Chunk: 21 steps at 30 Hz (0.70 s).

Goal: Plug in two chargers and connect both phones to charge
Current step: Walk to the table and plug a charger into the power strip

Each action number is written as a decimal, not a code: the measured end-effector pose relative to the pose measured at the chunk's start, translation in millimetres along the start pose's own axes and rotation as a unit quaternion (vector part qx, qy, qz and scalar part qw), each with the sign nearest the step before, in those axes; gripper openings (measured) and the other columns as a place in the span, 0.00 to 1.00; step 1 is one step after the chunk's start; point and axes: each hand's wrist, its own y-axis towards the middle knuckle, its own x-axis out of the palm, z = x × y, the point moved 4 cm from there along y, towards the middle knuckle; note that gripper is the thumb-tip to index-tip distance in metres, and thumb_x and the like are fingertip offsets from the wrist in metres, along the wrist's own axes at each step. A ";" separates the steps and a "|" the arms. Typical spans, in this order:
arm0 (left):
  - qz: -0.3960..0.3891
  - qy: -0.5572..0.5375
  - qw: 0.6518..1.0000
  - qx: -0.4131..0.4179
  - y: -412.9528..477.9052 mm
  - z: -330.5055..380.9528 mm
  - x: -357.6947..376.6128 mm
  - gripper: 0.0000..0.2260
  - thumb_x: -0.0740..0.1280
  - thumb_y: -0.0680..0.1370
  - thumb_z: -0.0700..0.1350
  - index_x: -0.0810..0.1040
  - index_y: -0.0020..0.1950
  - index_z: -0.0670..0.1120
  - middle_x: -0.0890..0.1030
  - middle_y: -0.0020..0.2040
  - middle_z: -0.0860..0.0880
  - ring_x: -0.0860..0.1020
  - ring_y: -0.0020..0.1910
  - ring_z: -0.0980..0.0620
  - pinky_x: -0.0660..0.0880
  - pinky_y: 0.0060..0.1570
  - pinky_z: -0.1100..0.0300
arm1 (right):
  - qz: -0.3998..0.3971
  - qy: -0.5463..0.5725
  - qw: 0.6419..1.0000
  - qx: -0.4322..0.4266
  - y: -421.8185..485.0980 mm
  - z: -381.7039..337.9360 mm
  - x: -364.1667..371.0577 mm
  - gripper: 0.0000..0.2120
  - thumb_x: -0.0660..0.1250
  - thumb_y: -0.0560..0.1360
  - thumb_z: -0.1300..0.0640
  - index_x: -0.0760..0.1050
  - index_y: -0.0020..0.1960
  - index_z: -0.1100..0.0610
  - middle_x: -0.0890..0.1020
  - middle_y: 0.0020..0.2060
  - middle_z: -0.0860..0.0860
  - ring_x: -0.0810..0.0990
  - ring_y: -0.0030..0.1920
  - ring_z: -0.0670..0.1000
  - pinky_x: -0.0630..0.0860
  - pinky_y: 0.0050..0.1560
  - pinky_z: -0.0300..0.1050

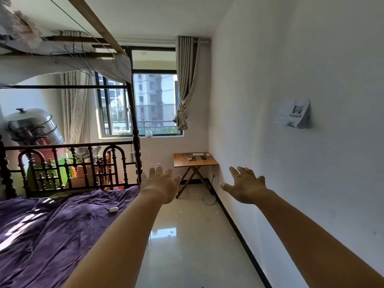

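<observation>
A small wooden folding table (209, 163) stands in the far right corner under the window. On it lie two phones, one light (193, 158) and one dark (203, 157), a white power strip (197, 154) near the back edge, and white charger cables (185, 159) in a loose tangle. Both my arms stretch forward, well short of the table. My left hand (161, 182) is open with fingers spread and holds nothing. My right hand (246, 183) is open too, palm down, close to the right wall.
A bed with a purple blanket (52, 221) and a dark wooden frame (70, 167) fills the left side. A small white object (113, 209) lies on the blanket. Glossy floor (187, 235) runs between bed and white wall. A cable (208, 199) trails on the floor below the table.
</observation>
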 end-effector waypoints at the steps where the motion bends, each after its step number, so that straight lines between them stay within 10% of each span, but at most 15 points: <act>1: 0.000 0.008 1.000 0.005 6.7 2.4 2.5 0.26 0.46 0.81 0.58 0.54 0.77 0.49 0.51 0.79 0.43 0.47 0.77 0.42 0.47 0.72 0.41 | 0.003 -0.005 1.000 0.002 5.7 1.0 1.0 0.35 0.54 0.76 0.36 0.47 0.77 0.51 0.52 0.77 0.53 0.47 0.76 0.55 0.49 0.71 0.62; 21: -0.013 0.028 0.999 0.044 293.1 54.8 82.6 0.26 0.48 0.81 0.57 0.53 0.77 0.49 0.54 0.78 0.42 0.50 0.76 0.41 0.49 0.73 0.42 | -0.007 -0.044 0.999 -0.006 302.2 52.0 59.3 0.35 0.55 0.76 0.38 0.48 0.76 0.52 0.57 0.76 0.54 0.53 0.75 0.56 0.53 0.70 0.63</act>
